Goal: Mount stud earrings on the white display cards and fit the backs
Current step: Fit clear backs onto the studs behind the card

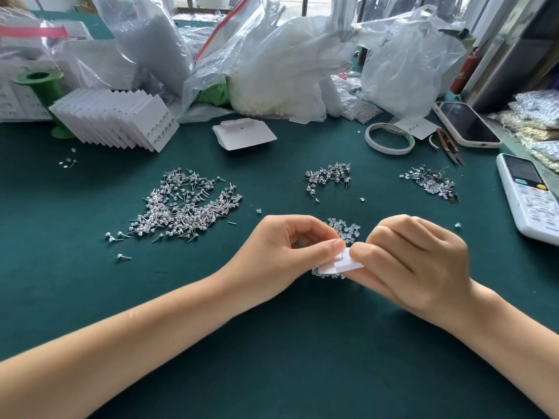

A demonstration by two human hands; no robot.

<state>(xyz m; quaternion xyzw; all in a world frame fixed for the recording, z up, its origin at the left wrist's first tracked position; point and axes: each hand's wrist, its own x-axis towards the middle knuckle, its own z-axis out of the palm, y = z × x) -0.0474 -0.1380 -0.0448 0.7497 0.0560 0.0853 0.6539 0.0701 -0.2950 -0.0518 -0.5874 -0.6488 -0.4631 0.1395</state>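
Bare forearms reach in from 7 and 5 o'clock over a dark green felt table [272, 373]. Just past the centre, the left hand [281, 252] and the right hand [414, 261] meet on a white display card [341, 265]: the left thumb and forefinger pinch its near-left edge, and the right hand's curled fingers grip its right side, the thumb pressing on top. A thin post stands up from the card between the two thumbs. Clear earring backs [348, 229] lie in a small heap just beyond the hands, and a few more show under the card.

At 10 o'clock a large pile of stud earrings [187, 204] spreads across the felt. Two smaller piles sit at 12 o'clock [329, 176] and 2 o'clock [432, 182].

Further back at 10 o'clock, a fanned stack of filled cards [115, 119] leans by a green spool [42, 83]. A loose blank card [245, 134] lies at 12 o'clock. Crumpled plastic bags [287, 62] crowd the far edge, with window bars behind them.

At 2 o'clock lie a tape roll [390, 139], thread snips [450, 149] and a phone [465, 124]; a white remote [529, 195] lies at 3 o'clock.
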